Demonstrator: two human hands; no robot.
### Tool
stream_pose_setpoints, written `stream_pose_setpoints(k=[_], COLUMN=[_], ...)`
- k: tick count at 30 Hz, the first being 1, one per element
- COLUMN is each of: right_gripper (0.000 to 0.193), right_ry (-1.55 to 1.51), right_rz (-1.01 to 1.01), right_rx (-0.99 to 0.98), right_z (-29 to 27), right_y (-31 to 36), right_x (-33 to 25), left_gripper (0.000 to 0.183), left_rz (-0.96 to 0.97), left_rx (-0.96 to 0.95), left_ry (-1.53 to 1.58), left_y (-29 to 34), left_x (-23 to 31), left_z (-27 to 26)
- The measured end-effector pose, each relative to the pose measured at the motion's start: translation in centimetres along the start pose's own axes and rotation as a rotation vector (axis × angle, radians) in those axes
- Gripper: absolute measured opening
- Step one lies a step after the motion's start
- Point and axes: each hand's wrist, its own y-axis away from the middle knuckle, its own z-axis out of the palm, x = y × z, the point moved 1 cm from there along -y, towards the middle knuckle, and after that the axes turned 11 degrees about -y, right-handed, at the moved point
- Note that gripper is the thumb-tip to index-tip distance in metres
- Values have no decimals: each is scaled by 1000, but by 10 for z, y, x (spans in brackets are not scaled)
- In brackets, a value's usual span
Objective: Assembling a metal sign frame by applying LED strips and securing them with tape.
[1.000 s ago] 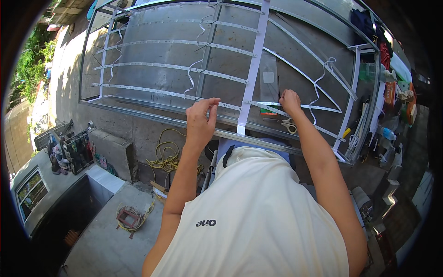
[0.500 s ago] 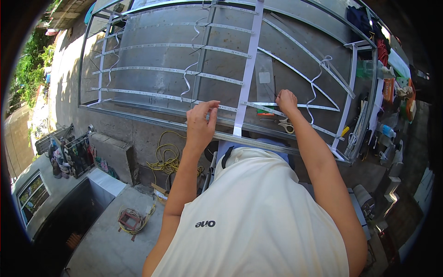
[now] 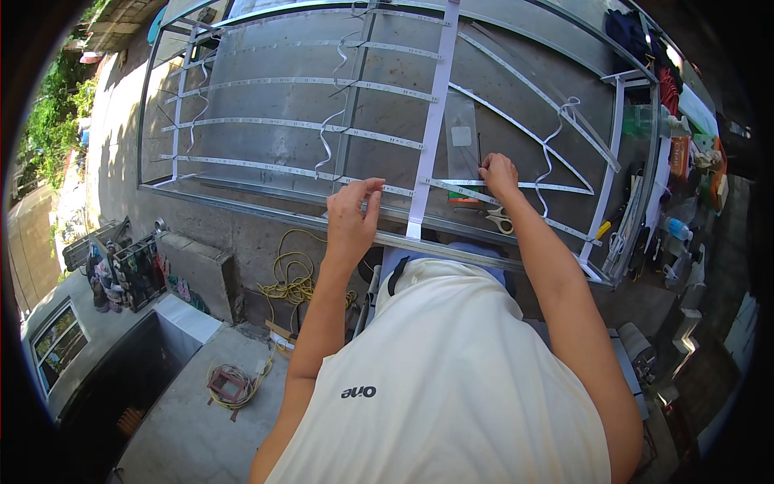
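My left hand [image 3: 353, 216] hovers by the nearest LED strip [image 3: 266, 166], its fingers loosely bent and the thumb apart, holding nothing I can see. To the right, my right hand [image 3: 501, 177] has its fingers pinched together. A thin black cable tie [image 3: 480, 145] sticks up from those fingertips, beside a clear plastic bag [image 3: 461, 135] with a green and orange end. Several LED strips run across a metal frame [image 3: 322, 226] to a white crossbar [image 3: 433, 121]. Right of that bar, a folded strip [image 3: 556, 189] lies loose. Scissors [image 3: 500, 220] rest below my right hand.
Tools, bottles and boxes, among them an orange box [image 3: 680, 157], crowd the frame's right side. A yellow cord [image 3: 288, 278] lies coiled on the ground left of my legs. Farther left stands a concrete block [image 3: 193, 266].
My right hand has shifted very slightly up and left by the plastic bag. My left hand has barely moved.
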Motion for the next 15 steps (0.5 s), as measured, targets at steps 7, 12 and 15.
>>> stream_pose_setpoints(k=[7,12,15], right_gripper=[14,13,13], right_ry=[41,71,86], right_rz=[32,31,-34], right_rx=[-22,-42,-43], right_z=[5,8,3], right_y=[-2,-6,-6], right_x=[5,6,6], left_gripper=[18,21,22], left_rz=[56,58,89], left_rx=[-60,-130,-170], left_ry=[-28,8,10], left_y=[6,17,19], left_x=[8,20,23], left_z=[5,15,18])
